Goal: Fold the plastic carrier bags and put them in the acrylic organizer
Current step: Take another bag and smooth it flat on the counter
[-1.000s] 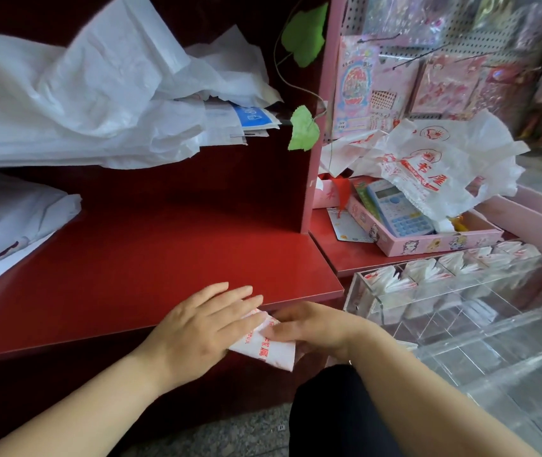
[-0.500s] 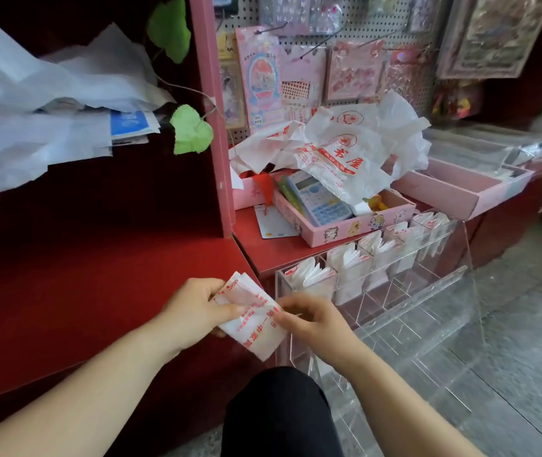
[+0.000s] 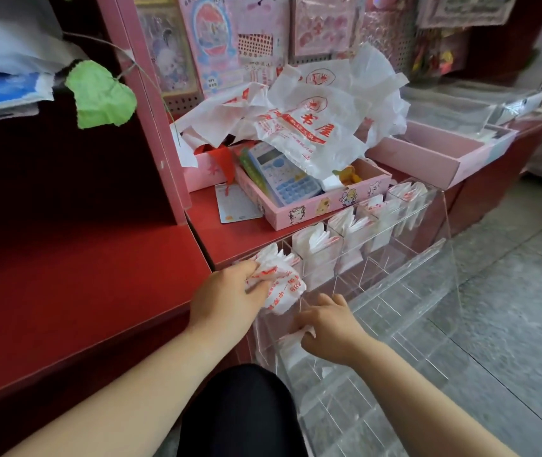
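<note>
My left hand [image 3: 226, 296] grips a folded white carrier bag [image 3: 281, 291] with red print, at the leftmost top compartment of the clear acrylic organizer [image 3: 428, 285]. Lower down, my right hand [image 3: 330, 328] is at the organizer's front wall. Its curled fingers pinch a white bit of bag [image 3: 301, 334]; I cannot tell whether this belongs to the same bag. More folded bags [image 3: 316, 240] stand in the other top compartments. A pile of loose unfolded bags [image 3: 312, 120] lies on the pink boxes behind.
A pink tray [image 3: 302, 212] holding a calculator [image 3: 283, 176] sits on the red counter [image 3: 75, 278] just behind the organizer. A second pink box [image 3: 428, 153] stands to the right. Above is a pegboard of hanging goods; white paper and a green leaf [image 3: 98, 94] sit upper left.
Both hands carried the folded bag from the red counter's edge to the right, up to the organizer's leftmost compartment. My right hand dropped lower against the front wall. The view turned right.
</note>
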Tool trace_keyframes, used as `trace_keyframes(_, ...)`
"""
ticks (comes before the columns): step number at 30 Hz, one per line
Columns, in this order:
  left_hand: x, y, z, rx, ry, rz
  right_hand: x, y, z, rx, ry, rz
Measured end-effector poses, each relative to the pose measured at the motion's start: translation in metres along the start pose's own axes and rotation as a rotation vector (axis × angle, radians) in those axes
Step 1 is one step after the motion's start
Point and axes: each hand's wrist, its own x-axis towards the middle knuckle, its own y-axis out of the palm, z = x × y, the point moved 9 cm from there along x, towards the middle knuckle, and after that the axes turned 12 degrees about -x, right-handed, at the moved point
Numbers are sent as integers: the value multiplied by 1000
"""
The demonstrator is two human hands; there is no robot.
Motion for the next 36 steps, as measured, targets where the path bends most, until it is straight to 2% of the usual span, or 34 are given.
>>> trace_keyframes(3, -4, 28, -17, 373, 132, 100, -8, -2, -5, 115, 3, -70)
trace_keyframes(10, -1, 72, -13, 763, 303, 211, -20, -3, -12, 187, 30, -179)
trace_keyframes(14, 0, 85, -9, 729, 326, 281, -21, 1, -17, 176, 27, -253)
trace_keyframes(18, 3, 83, -3, 738, 291, 283, -26, 0, -31, 284, 141, -292)
trace_keyframes(22, -5, 83, -12, 633, 319, 321, -31, -9, -33, 275, 186, -419)
trace_keyframes(27, -13, 32, -21, 322, 530, 30, -29, -17, -19, 212, 95, -464)
trace_keyframes(32, -13, -16, 2, 324, 444, -113, -17, -17, 6, 28, -34, -478)
trace_keyframes(36, -8, -36, 32, 306, 269, -62, -13, -15, 9, 40, -51, -487)
